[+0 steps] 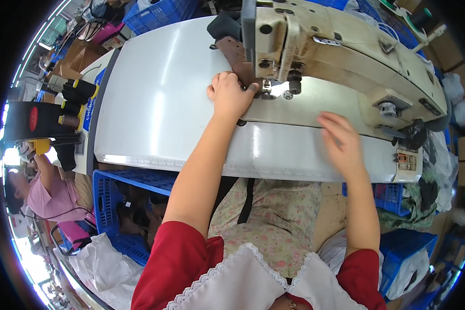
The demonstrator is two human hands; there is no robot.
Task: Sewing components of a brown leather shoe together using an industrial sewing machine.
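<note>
Brown leather-like piece (238,57), matte and stiff-looking, lying on the sewing machine bed and running up and back under the machine head, with a darker, near-black soft piece (223,26) just behind it. Cream enamel sewing machine (341,51), chipped and grimy, long boxy arm bending with the lens, presser foot and needle area (266,85) just right of the brown piece. Smooth pale grey tabletop (155,98), glossy, with rounded corners and a bright band of glare across it. Left hand (230,94) curled, fingertips (227,78) pressed down on the near end of the brown piece, thumb reaching toward the presser foot; closed down flat on the material rather than pinching it (no gap showing between the fingers). Right hand (342,142) blurred, fingers loosely spread and slightly bent, hovering over the front edge of the machine bed, holding nothing and well apart from the brown piece. Red sleeves with a white lace-edged collar at the lower edge, floral fabric in the lap. Blue plastic crate (119,206) with lattice walls under the table's left side, holding dark pieces. Thread cones (75,93) at the table's far left; another person in pink (54,196) beyond.
</note>
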